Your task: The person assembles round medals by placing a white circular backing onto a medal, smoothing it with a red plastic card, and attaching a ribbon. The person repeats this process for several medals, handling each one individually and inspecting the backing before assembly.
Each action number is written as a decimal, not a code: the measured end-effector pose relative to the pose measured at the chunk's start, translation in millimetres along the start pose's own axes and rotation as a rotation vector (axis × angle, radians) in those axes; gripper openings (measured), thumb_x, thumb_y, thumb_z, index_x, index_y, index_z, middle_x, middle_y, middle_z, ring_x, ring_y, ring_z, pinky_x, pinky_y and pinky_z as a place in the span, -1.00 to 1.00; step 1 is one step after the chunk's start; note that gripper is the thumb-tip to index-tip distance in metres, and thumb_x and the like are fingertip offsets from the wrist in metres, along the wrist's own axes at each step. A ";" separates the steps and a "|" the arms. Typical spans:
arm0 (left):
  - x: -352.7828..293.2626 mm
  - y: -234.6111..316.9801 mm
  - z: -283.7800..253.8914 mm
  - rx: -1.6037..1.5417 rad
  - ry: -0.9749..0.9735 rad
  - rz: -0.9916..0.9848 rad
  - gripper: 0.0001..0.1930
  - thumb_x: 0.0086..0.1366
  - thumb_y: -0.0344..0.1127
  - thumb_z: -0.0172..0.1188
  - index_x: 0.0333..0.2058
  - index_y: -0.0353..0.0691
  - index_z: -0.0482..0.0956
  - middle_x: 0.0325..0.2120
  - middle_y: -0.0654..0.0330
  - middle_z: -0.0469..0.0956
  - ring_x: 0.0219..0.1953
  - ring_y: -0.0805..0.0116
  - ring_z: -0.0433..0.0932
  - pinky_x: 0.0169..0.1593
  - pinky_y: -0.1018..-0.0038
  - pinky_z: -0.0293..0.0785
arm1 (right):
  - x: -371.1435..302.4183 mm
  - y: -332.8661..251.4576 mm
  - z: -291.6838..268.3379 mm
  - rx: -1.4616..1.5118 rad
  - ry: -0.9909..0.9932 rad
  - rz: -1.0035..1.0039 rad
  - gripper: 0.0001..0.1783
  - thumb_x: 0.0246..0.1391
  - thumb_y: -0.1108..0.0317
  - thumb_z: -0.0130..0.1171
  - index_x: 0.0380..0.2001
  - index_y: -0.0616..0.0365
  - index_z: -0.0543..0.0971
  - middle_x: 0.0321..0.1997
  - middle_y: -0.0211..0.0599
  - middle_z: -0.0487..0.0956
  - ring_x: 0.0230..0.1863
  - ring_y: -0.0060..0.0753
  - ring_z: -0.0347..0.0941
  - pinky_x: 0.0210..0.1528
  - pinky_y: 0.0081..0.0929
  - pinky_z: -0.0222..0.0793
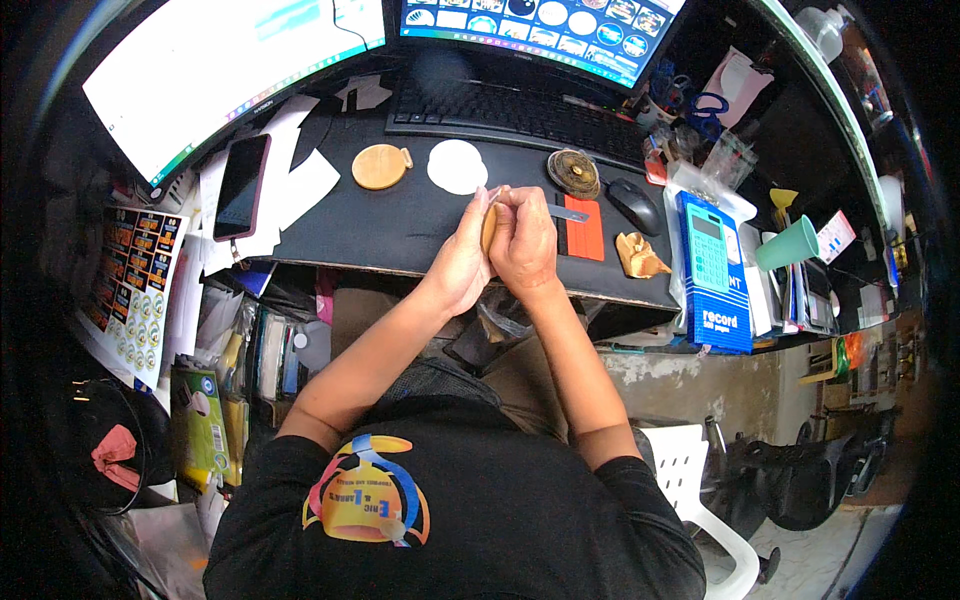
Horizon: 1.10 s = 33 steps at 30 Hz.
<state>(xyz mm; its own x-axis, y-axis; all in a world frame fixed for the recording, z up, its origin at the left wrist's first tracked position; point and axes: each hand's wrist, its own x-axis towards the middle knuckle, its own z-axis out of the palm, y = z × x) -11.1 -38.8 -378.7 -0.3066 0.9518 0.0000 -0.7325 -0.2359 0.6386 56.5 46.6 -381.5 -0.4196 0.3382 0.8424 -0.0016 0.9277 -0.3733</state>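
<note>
My left hand [464, 256] and my right hand [524, 236] meet over the desk's front edge. Between them they grip a tan, wood-coloured disc seen almost edge-on [489, 228]; the fingers cover most of it. A grey metal strip [570, 213] shows just right of my right hand, above a flat orange piece [584, 230]; whether that hand holds the strip, I cannot tell. Beyond my hands lie white round cutouts [457, 167], overlapping. To their left is a round wooden medal with a small loop [381, 166]; to their right, a dark gold ornate medal [574, 174].
Crumpled brown paper [640, 256] and a black mouse [634, 205] lie at right, beside a blue record book [716, 300] carrying a teal calculator [709, 245]. A green cup [788, 244] stands farther right. At left, a phone [242, 187] rests on papers. A keyboard [520, 124] sits behind.
</note>
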 end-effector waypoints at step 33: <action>5.3 17.0 0.1 0.351 -0.217 0.410 -0.63 0.43 -0.06 -0.19 0.07 -0.12 0.26 0.18 0.00 0.29 0.20 0.19 0.34 0.28 0.26 0.21 | 18.6 -50.2 -33.8 0.828 -0.157 0.765 -0.91 0.08 0.49 0.25 -0.38 0.21 0.52 -0.40 -0.45 0.51 -0.37 -0.68 0.37 -0.28 -0.63 0.35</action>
<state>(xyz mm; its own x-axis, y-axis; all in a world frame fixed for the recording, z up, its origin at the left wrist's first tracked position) -25.1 -37.7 -367.9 -0.3643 0.8234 0.4351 -0.3236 -0.5500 0.7699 79.5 11.7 -333.9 -0.6774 0.6928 0.2471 -0.2711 0.0772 -0.9595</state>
